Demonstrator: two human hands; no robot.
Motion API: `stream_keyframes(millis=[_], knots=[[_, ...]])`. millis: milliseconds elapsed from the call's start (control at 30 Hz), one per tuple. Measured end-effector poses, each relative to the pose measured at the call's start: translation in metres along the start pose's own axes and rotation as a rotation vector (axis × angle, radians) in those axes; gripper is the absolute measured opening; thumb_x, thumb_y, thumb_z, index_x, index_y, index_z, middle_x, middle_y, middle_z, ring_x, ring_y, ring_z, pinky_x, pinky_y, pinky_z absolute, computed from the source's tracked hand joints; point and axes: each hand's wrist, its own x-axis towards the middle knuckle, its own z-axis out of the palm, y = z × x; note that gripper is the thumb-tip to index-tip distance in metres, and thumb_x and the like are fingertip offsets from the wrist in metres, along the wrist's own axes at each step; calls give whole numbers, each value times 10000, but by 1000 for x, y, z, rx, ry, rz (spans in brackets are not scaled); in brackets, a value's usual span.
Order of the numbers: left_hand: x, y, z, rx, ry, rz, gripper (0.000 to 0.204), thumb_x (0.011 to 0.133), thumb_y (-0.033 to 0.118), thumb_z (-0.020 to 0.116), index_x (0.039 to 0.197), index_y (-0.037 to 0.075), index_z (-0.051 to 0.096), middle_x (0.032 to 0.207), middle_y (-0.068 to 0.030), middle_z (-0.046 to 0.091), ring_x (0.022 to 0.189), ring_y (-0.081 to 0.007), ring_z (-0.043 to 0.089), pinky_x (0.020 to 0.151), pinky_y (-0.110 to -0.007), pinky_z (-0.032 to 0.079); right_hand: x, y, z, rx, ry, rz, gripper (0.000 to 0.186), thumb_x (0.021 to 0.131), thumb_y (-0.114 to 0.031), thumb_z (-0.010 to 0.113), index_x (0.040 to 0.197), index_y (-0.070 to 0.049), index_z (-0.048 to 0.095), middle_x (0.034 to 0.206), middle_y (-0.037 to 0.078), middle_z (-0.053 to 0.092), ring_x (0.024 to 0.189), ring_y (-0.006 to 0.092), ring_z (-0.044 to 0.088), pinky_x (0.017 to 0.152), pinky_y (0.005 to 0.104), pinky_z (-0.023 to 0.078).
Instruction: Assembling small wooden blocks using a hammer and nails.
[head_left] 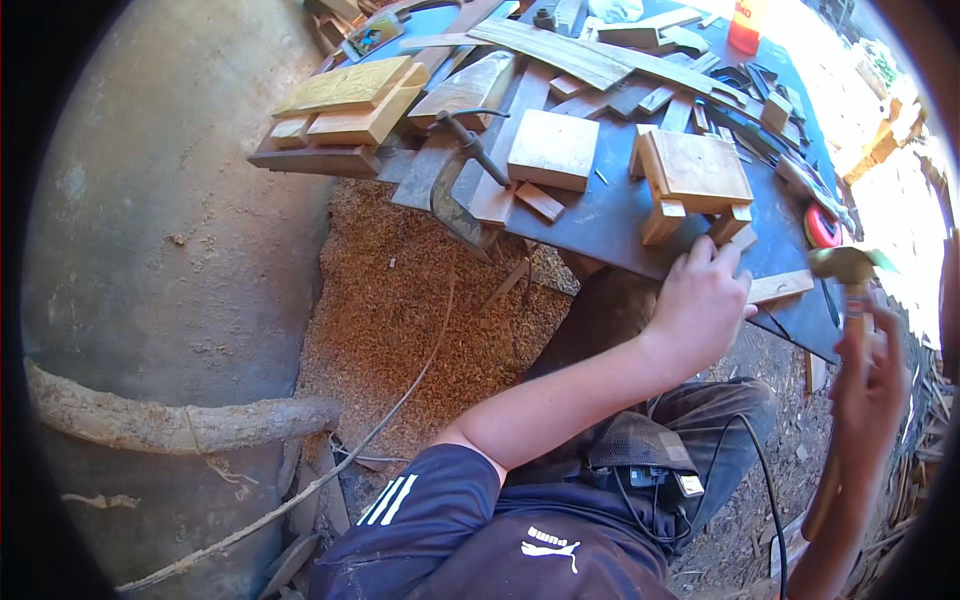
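My left hand (700, 305) is at the table's near edge, fingers bent round a short wooden strip (785, 287) that sticks out to the right; its covered end is hidden. Just beyond the fingertips stands a small wooden stool-like piece (697, 170) with a flat top and short block legs. To the right, my right hand (872, 375) is raised, wrapped round the handle of a hammer (850, 266). The hammer's head is up, apart from the wood and slightly blurred.
A clamp (470, 165) grips boards at the table's (610, 215) left edge, near a square block (553, 148). Stacked yellowish blocks (345, 100) lie left, planks (550, 52) behind. A red tape measure (822, 226) and orange-red bottle (746, 25) are right. Sawdust (390, 290) covers the ground.
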Motion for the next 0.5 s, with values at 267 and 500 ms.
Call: stream_keyframes(millis=[267, 500], knots=[[8, -6, -4, 0, -38, 36, 266, 894, 275, 749, 889, 8, 737, 1081, -173, 652, 963, -356, 609, 872, -446, 522, 7, -13, 18, -199, -66, -328, 298, 955, -69, 696, 1250, -43, 667, 829, 221, 685, 680, 420, 622, 631, 422, 488], [16, -3, -10, 19, -62, 57, 285, 898, 285, 776, 1026, 31, 763, 904, -141, 601, 906, -349, 594, 826, -464, 498, -4, -27, 1, -21, 82, -239, 304, 1012, -133, 704, 1299, -68, 628, 753, 35, 696, 543, 22, 539, 476, 213, 360]])
